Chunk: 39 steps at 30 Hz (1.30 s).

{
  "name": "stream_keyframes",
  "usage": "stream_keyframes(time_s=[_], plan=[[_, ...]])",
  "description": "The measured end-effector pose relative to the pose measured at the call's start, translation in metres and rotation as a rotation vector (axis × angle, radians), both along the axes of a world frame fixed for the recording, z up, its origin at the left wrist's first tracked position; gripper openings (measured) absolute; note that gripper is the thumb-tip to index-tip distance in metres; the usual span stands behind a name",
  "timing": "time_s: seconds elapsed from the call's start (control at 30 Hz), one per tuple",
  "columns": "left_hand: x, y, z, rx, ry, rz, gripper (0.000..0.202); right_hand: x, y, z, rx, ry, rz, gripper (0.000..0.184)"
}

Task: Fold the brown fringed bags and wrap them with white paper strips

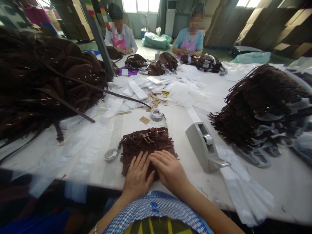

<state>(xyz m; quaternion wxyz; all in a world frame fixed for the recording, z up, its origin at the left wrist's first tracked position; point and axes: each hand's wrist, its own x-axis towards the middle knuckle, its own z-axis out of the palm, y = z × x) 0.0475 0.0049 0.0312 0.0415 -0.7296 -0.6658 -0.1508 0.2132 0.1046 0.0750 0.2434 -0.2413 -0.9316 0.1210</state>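
Note:
A small brown suede bag with fringe [146, 143] lies flat on the white table [80, 152] right in front of me. My left hand [137, 175] rests flat on its near edge, fingers stretched out and together. My right hand [168, 170] lies beside it, palm down on the same bag, fingers spread over the fringe. The two hands touch at the fingertips. Neither hand grips anything.
A grey tape dispenser [203, 146] stands to the right of the bag. Heaps of brown fringed bags lie at left [48, 84] and right [263, 104]. White wrappers, paper tags and a tape roll [156, 114] litter the middle. Two people work at the far side.

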Motion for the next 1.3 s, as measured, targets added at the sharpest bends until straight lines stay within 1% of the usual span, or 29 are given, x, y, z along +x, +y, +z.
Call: stream_keyframes(time_s=[0.03, 0.07, 0.13, 0.2, 0.27, 0.3, 0.33, 0.37, 0.43, 0.5, 0.53, 0.6, 0.67, 0.7, 0.77, 0.83, 0.87, 0.93, 1.0, 1.03, 1.07, 1.1, 1.13, 1.17, 1.2, 1.23, 1.3], plan=[[-0.001, 0.001, 0.002, 0.005, -0.009, -0.003, 0.057, -0.012, -0.001, -0.007, -0.018, 0.005, 0.033, 0.037], [-0.005, 0.002, 0.004, 0.005, -0.016, 0.0, 0.055, -0.021, -0.001, -0.014, -0.029, -0.006, 0.036, 0.037], [-0.019, 0.0, 0.009, -0.004, -0.018, 0.057, 0.051, -0.032, 0.003, -0.028, -0.038, -0.05, -0.007, 0.037], [-0.041, -0.007, 0.017, 0.002, 0.004, 0.2, 0.045, -0.033, 0.007, -0.036, -0.045, -0.096, -0.04, 0.037], [-0.065, -0.019, 0.025, 0.036, 0.039, 0.359, 0.038, -0.031, 0.008, -0.037, -0.05, -0.125, -0.051, 0.038], [-0.073, -0.024, 0.029, 0.055, 0.047, 0.411, 0.036, -0.03, 0.007, -0.037, -0.051, -0.135, -0.056, 0.038], [-0.079, -0.027, 0.034, 0.076, 0.04, 0.43, 0.033, -0.029, 0.006, -0.035, -0.05, -0.143, -0.058, 0.038], [-0.08, -0.027, 0.038, 0.094, 0.013, 0.416, 0.032, -0.029, 0.006, -0.034, -0.048, -0.15, -0.062, 0.038], [-0.072, -0.019, 0.044, 0.115, -0.093, 0.295, 0.03, -0.029, 0.005, -0.033, -0.045, -0.16, -0.068, 0.039], [-0.055, 0.001, 0.045, 0.086, -0.198, 0.117, 0.03, -0.03, 0.005, -0.034, -0.04, -0.164, -0.07, 0.039], [-0.046, 0.012, 0.045, 0.06, -0.208, 0.05, 0.03, -0.03, 0.005, -0.034, -0.036, -0.163, -0.068, 0.039], [-0.037, 0.033, 0.043, -0.018, -0.167, -0.015, 0.026, -0.029, 0.005, -0.036, -0.036, -0.159, -0.061, 0.039], [-0.042, 0.043, 0.043, -0.114, -0.103, -0.028, 0.021, -0.029, 0.005, -0.036, -0.048, -0.153, -0.058, 0.038], [-0.049, 0.043, 0.043, -0.16, -0.074, -0.025, 0.019, -0.028, 0.005, -0.036, -0.056, -0.149, -0.062, 0.038], [-0.068, 0.033, 0.045, -0.234, -0.022, -0.015, 0.023, -0.028, 0.005, -0.035, -0.065, -0.135, -0.072, 0.037], [-0.09, 0.016, 0.049, -0.277, 0.029, 0.038, 0.029, -0.029, 0.005, -0.035, -0.068, -0.121, -0.078, 0.036], [-0.099, 0.007, 0.052, -0.302, 0.058, 0.095, 0.032, -0.029, 0.005, -0.034, -0.068, -0.118, -0.078, 0.036], [-0.112, -0.007, 0.061, -0.389, 0.124, 0.29, 0.036, -0.03, 0.005, -0.034, -0.073, -0.122, -0.078, 0.036], [-0.112, -0.015, 0.072, -0.446, 0.168, 0.494, 0.037, -0.031, 0.004, -0.034, -0.077, -0.134, -0.083, 0.037], [-0.107, -0.014, 0.076, -0.426, 0.155, 0.536, 0.036, -0.032, 0.002, -0.034, -0.079, -0.141, -0.089, 0.037], [-0.099, -0.012, 0.078, -0.367, 0.109, 0.52, 0.034, -0.033, 0.0, -0.034, -0.082, -0.147, -0.095, 0.037], [-0.088, -0.007, 0.078, -0.282, 0.03, 0.451, 0.033, -0.034, -0.003, -0.034, -0.083, -0.154, -0.103, 0.038], [-0.076, -0.001, 0.075, -0.187, -0.065, 0.348, 0.032, -0.034, -0.006, -0.034, -0.086, -0.16, -0.111, 0.038], [-0.063, 0.006, 0.069, -0.114, -0.166, 0.234, 0.031, -0.034, -0.01, -0.033, -0.089, -0.166, -0.116, 0.039], [-0.051, 0.013, 0.06, -0.076, -0.24, 0.141, 0.031, -0.033, -0.013, -0.033, -0.093, -0.172, -0.119, 0.039], [-0.04, 0.019, 0.049, -0.044, -0.261, 0.084, 0.032, -0.033, -0.016, -0.031, -0.096, -0.178, -0.121, 0.039], [-0.026, 0.027, 0.027, -0.027, -0.183, 0.027, 0.036, -0.03, -0.02, -0.028, -0.099, -0.194, -0.124, 0.038]])
